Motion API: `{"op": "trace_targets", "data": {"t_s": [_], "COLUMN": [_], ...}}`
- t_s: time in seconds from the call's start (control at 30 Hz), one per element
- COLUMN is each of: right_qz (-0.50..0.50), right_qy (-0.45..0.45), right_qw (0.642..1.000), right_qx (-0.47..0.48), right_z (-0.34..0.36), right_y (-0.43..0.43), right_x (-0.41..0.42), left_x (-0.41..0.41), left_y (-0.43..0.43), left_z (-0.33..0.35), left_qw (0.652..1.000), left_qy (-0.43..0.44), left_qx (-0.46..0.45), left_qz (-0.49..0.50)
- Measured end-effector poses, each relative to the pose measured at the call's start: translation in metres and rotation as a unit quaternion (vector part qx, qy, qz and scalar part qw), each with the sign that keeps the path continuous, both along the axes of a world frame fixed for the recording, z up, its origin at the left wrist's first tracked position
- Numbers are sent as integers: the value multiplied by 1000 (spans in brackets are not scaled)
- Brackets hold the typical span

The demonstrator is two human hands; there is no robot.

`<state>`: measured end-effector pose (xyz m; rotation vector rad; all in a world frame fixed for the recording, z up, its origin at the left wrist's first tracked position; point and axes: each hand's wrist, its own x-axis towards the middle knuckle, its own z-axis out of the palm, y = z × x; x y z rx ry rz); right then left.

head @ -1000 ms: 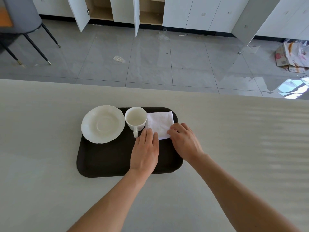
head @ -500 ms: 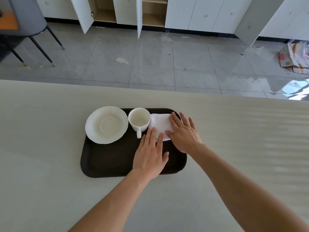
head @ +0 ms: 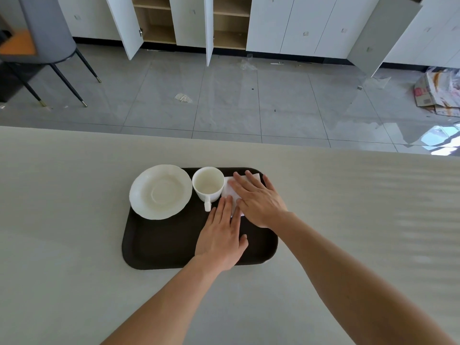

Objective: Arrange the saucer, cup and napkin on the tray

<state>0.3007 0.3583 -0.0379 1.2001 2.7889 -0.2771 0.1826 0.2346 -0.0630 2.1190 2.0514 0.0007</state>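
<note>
A dark brown tray (head: 161,247) lies on the pale table. A white saucer (head: 160,191) rests on its far left corner, overhanging the rim. An empty white cup (head: 208,185) stands upright beside it, handle toward me. A white napkin (head: 227,185) lies flat at the tray's far right, mostly covered. My right hand (head: 258,197) lies flat on the napkin with fingers spread. My left hand (head: 221,235) is pressed flat on the tray, fingertips touching the napkin's near edge, just right of the cup handle.
The table's far edge (head: 224,141) runs across the view, with grey floor tiles beyond. White cabinets (head: 286,23) with open doors line the back wall. A chair (head: 47,46) stands far left, cardboard (head: 438,95) far right.
My right hand has slid forward and left across the napkin, covering most of it. My left hand has stayed flat at the napkin's near edge.
</note>
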Motion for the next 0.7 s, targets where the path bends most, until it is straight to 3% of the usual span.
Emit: {"op": "trace_targets", "data": {"t_s": [0.17,0.5,0.7], "right_qz": [-74,-85,-86], "right_qy": [81,67,64], "right_qw": [993,994,993], "right_qx": [34,31,39], "right_z": [5,-11,-3], "right_y": [-25,-44,-48], "right_x": [27,39,35], "left_x": [1,-5,-3], "left_y": [-1,-5,-7], "left_z": [4,7,16], "left_qw": [1000,999,1000], "left_qy": [-14,41,16], "left_qx": [-5,-27,-17], "left_qz": [7,-14,-10]}}
